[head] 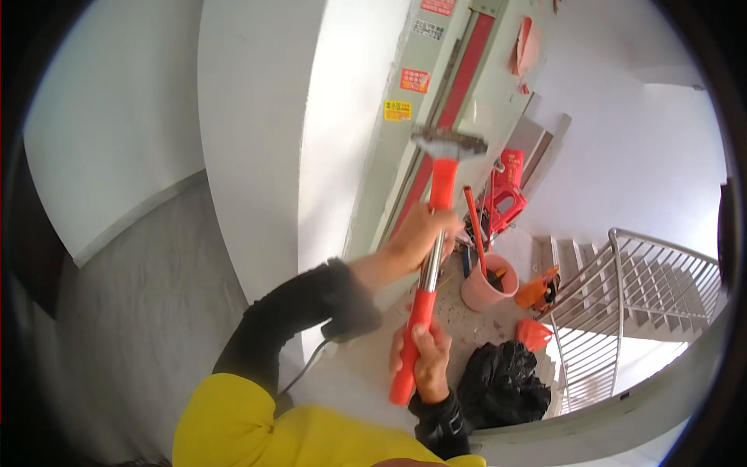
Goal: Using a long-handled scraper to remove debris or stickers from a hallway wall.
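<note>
A long-handled scraper slants upward in front of me, with red grips at both ends of a bare metal shaft (430,273). My left hand (417,236) is wrapped around the shaft just below the upper red sleeve. Lower down, my right hand (429,356) clasps the red end grip. The wide, dirty scraper head (449,144) overlaps a pale green door frame (373,195) and a red strip (467,70); whether the blade touches them I cannot tell. Stickers with writing, among them a yellow one (397,110), are stuck on the frame. Torn red paper (526,46) hangs farther right.
A pink bucket (475,293) holding tools stands on the debris-strewn floor. Around it are a red plastic object with a handle (506,211), an orange bag (530,290) and a black plastic bag (502,388). Metal railings (617,303) border stairs at right. A cable (306,368) runs below my left arm.
</note>
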Tool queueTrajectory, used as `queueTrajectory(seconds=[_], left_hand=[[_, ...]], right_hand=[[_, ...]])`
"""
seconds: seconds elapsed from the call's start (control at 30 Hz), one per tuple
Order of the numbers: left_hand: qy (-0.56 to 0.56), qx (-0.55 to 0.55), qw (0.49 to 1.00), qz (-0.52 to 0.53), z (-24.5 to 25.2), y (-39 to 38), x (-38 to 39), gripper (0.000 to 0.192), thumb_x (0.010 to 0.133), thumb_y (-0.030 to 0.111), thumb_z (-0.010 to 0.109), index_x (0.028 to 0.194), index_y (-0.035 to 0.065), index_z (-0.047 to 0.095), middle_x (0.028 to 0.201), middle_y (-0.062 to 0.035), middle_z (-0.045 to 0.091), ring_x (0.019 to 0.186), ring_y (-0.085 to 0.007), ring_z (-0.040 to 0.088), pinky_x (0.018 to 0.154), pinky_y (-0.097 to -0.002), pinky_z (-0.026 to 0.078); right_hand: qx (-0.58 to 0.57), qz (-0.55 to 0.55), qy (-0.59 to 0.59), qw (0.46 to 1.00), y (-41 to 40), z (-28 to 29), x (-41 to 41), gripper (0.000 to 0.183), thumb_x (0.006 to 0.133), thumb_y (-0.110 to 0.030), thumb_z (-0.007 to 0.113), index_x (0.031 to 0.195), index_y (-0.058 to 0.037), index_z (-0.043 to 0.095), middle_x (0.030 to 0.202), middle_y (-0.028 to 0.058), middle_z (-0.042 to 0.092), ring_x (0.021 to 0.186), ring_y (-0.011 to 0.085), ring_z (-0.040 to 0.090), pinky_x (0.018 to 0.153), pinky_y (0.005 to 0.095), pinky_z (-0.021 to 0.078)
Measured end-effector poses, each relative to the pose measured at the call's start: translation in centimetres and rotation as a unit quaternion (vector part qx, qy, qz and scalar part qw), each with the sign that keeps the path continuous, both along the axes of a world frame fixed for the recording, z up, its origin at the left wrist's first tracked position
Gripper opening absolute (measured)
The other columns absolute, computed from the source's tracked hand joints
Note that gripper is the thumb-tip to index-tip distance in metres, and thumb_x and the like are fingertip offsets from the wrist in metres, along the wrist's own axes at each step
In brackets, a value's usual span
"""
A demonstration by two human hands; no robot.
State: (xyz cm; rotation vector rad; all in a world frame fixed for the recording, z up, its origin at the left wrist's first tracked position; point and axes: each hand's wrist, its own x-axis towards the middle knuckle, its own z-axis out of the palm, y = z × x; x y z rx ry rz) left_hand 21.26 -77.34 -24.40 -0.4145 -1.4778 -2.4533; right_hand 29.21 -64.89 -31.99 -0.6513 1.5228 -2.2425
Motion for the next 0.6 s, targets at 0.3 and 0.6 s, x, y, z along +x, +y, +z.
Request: queueTrajectory(seconds=[0.3, 0.6], left_hand=[[-0.008, -0.001, 1.0, -0.019, -0.2, -1.5, 0.2, 0.021, 0.066, 0.014, 0.049, 0.051, 0.0071, 0.037, 0.043, -0.0029, 0.036, 0.033, -0.0114, 0.036, 0.03, -0.0243, 0.027], [-0.001, 0.012, 0.999, -0.051, -0.7, -1.9, -0.7, 0.017, 0.067, 0.011, 0.048, 0.055, 0.0066, 0.036, 0.045, -0.0022, 0.035, 0.035, -0.0116, 0.036, 0.031, -0.0241, 0.028]], right_hand=[[0.002, 0.021, -0.049, 0.999, -0.8, -0.6, 0.1, 0.027, 0.081, -0.021, 0.046, 0.099, -0.0012, 0.04, 0.066, 0.0067, 0.048, 0.042, 0.0138, 0.047, 0.036, 0.0264, 0.0416], [0.017, -0.006, -0.028, 0.999, -1.2, -0.6, 0.0, 0.046, 0.081, -0.031, 0.049, 0.11, 0.0037, 0.037, 0.061, 0.0087, 0.048, 0.038, 0.0151, 0.045, 0.034, 0.0246, 0.0388]])
